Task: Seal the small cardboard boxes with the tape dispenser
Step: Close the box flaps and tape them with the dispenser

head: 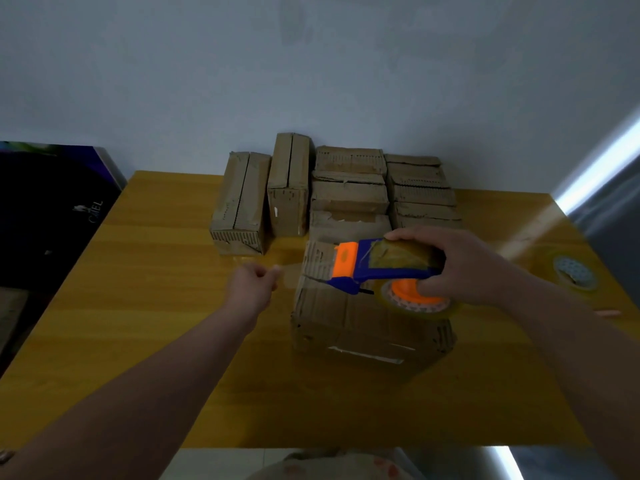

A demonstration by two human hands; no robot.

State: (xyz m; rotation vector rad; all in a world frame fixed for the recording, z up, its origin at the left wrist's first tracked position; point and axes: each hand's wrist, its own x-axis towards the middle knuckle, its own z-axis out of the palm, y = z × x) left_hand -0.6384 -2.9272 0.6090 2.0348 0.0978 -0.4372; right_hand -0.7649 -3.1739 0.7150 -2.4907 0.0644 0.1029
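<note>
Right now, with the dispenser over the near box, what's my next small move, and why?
Probably lower the dispenser onto the box top. Your right hand holds it just above, and your left hand seems to pinch a pulled-out tape end beside the box, not yet stuck down.

Bare forearms on both sides here, the left forearm (156, 375) and the right forearm (571, 341) uncovered from the picture's edge right up to the left hand (254, 282) and the right hand (460, 268). Down at the bottom edge there's a strip of light, beige-looking clothing (329, 467) with small reddish marks, too blurred to read the pattern.
</note>
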